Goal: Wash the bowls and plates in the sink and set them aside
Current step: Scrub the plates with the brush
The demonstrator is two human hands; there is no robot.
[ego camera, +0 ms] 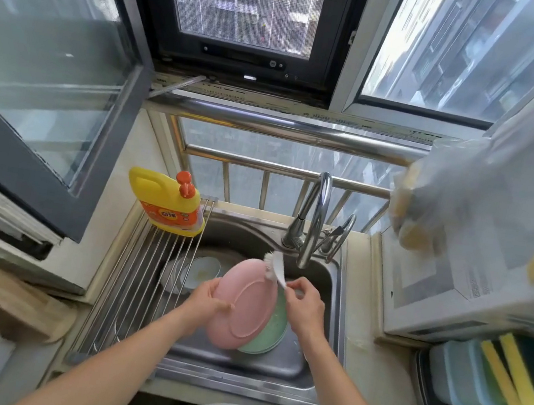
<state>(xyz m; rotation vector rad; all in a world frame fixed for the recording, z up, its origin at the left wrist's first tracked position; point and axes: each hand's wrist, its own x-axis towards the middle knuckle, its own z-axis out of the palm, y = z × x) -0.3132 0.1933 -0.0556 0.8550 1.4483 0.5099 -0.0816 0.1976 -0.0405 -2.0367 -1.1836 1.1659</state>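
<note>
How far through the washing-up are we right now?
Nothing looks finished: the drying rack holds only the detergent bottle. In hand: the left hand grips the pink plate while the right hand scrubs its back with a white brush. Left: a green plate behind it and white bowls in the sink.

Pink plate (242, 304), plain, with a pale green plate (270, 333) behind it; white brush (273, 267) and white bowls (192, 272) in the grey steel sink (268, 372). Yellow detergent bottle (168, 201), orange cap and label. Yellow-and-dark-green sponges (517, 371) at right.
</note>
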